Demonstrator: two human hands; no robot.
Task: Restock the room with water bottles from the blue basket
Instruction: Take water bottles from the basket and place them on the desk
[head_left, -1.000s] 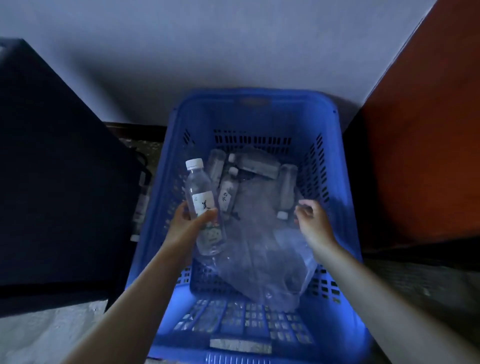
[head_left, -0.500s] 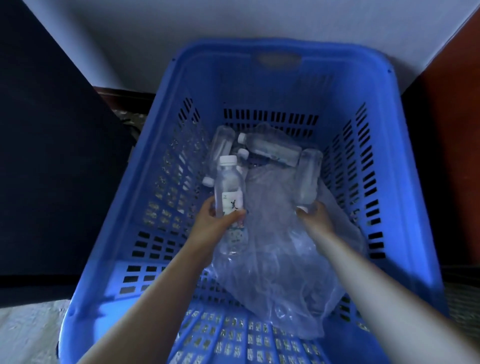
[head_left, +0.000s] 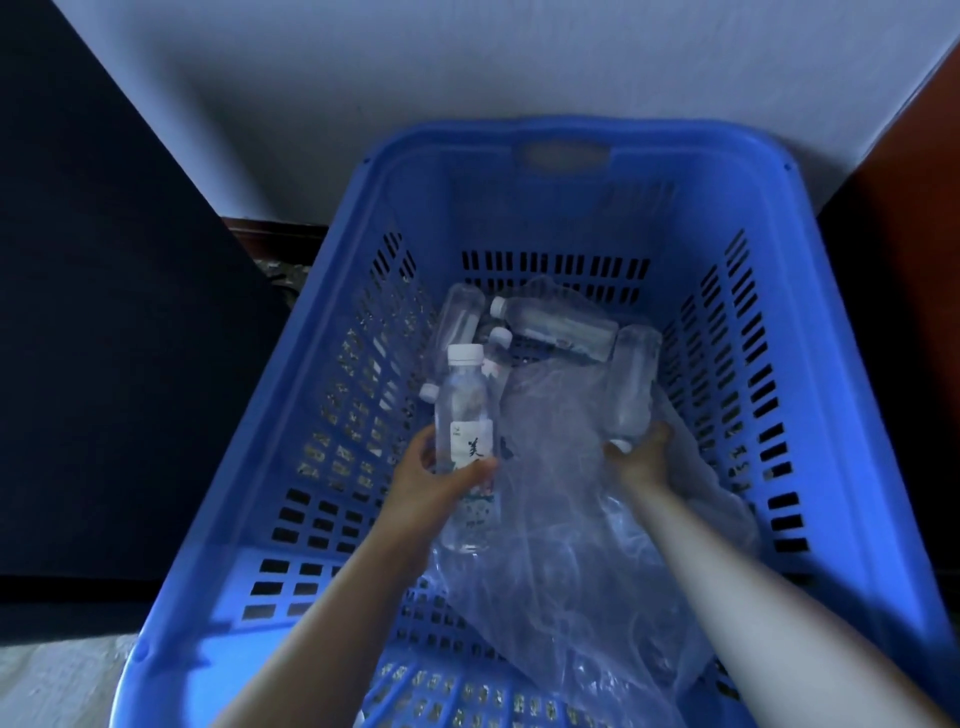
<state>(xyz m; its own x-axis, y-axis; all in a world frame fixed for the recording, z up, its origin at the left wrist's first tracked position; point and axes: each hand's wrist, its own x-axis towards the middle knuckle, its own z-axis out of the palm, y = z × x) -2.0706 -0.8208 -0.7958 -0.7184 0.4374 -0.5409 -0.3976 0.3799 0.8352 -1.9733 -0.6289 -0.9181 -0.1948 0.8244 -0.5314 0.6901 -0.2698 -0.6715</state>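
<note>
Now the right hand (head_left: 641, 457) is curled around a second bottle (head_left: 631, 389) lying in the blue basket (head_left: 561, 156). One upright bottle (head_left: 465, 421) is held above it by the left hand (head_left: 431, 486), so two can be carried soon.

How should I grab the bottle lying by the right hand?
Grip the lying bottle around its neck, just above the white cap, coming from the near side. The cap points toward you, where the right hand already is, and its far end rests against other bottles.
</note>
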